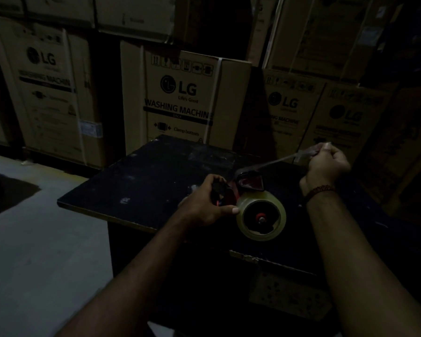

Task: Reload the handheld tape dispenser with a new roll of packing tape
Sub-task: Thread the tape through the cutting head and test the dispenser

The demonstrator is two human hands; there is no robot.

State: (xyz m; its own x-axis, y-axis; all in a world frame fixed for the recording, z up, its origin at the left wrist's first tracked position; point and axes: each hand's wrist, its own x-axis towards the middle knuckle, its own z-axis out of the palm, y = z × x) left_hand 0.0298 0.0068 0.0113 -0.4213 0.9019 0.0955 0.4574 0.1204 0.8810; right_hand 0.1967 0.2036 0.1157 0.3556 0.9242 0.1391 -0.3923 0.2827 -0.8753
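Head cam, dim, so fine detail is soft. Left hand (209,203) grips the handle of the tape dispenser (249,184), fingers curled round it, thumb tip laid against the edge of the new roll (260,235). My read: that pins the frame down and brakes the roll so it can't freewheel.

Right hand (326,164) pinches the free end of the tape strip (277,161) between thumb and fingertips, other fingers curled in. It holds the strip up and off to the right, taut, clear of the frame, probably so the sticky side doesn't fold on itself.

Roll is seated on the red hub, face toward the camera. The strip runs out over the front end of the dispenser. Whether it passes under the roller and through the slot, can't tell in this light.

Dispenser sits at the near part of the dark worktop (144,181), braced for the pull.

Loading looks done; threading and trimming at the blade likely remain.

Behind: stacked washing machine cartons (180,98). Pale floor (34,227) to the left.
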